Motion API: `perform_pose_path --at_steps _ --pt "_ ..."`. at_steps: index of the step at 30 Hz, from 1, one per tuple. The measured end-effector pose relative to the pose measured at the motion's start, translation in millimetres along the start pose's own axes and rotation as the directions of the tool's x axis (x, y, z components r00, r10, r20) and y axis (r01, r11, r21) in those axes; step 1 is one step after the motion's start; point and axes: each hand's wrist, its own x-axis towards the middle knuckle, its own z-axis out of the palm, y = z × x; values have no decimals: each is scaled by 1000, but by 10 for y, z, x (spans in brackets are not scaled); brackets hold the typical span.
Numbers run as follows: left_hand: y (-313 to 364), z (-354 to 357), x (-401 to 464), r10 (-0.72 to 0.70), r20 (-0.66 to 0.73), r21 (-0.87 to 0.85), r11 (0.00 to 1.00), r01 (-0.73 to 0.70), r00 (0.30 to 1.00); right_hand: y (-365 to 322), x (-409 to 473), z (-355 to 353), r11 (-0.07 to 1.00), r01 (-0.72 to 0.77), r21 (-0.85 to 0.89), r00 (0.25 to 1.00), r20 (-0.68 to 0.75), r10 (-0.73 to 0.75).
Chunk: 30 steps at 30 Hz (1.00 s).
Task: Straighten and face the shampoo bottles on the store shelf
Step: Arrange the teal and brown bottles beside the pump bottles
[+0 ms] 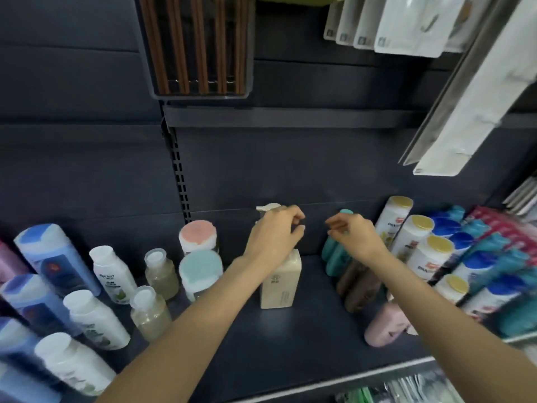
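The cream bottle [281,282] stands upright near the middle of the dark shelf [290,338], with bare shelf on both sides of it. The left hand [276,234] is over its pump top, fingers [296,219] curled in at the pump head; the picture is blurred there, so I cannot tell for sure whether they pinch it or only touch it. The right hand [354,234] is over the teal bottle [334,257] just to the right, fingers curled loosely near its cap [346,212], and again the grip is not clear. In front of the teal one stand a brown bottle [359,289] and a pink bottle [383,324], partly hidden by the right forearm. Further right is a row of white bottles with yellow caps [418,237], then blue-capped ones [476,269]. To the left are two round-topped bottles [199,251], two clear bottles [159,274], white bottles [112,274] and blue bottles [55,257]. White packets [406,24] hang above.
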Motion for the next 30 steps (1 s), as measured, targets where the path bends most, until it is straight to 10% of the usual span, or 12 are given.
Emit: perform_pose_path --at_steps 7,12,22,30 --pt "249 579 316 46 72 73 996 -51 996 623 268 -184 996 -15 -85 996 -86 7" --pt "149 1079 634 -183 217 205 969 139 959 934 666 -236 991 31 -131 999 48 -25" --pt "185 1593 935 -305 154 -236 912 335 940 1213 1180 -201 984 168 -59 964 220 -151" --pt "231 1686 1027 -322 129 -260 902 346 938 1254 1274 -194 984 170 48 951 252 -177"
